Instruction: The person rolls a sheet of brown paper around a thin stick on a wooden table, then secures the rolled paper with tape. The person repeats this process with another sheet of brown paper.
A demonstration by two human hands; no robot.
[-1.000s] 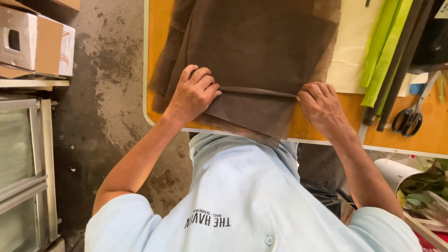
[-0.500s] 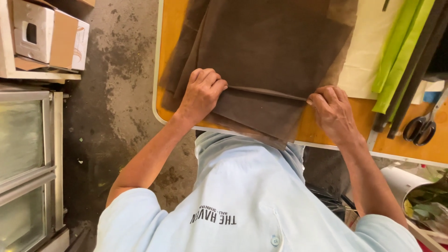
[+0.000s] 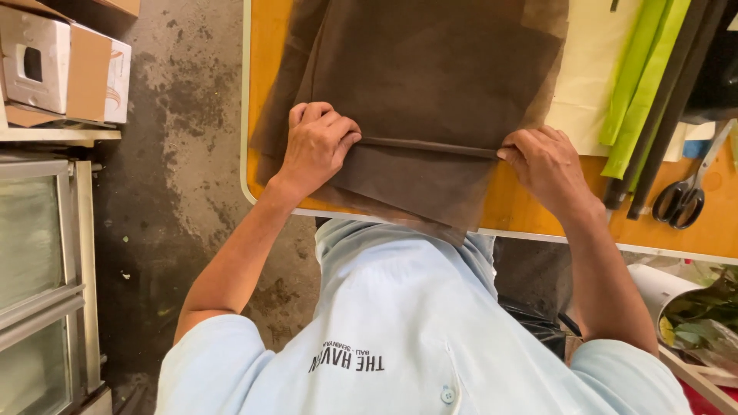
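Brown non-woven fabric sheet lies spread over the orange surface with its pale rim, its near part doubled back so that a folded edge runs straight across between the two hands, and its lowest layer hangs a little past the near rim of the surface. The left hand rests on the sheet at the left end of that fold, its fingers curled into a loose fist and pressing down on the doubled layer; whether they pinch the fabric underneath cannot be told. The right hand sits at the right end of the fold, its fingers drawn close together and touching the edge of the fold, seemingly nipping it. The fold line thus lies directly under and between both sets of fingertips, with the wider part of the sheet stretching away beyond them.

Just right of the sheet lies a cream sheet, then lime-green folded strips and dark long rods, and near them black-handled scissors, well apart from the right hand. The person wears a light blue shirt. To the left, over the grey concrete floor, cardboard boxes stand on a shelf.
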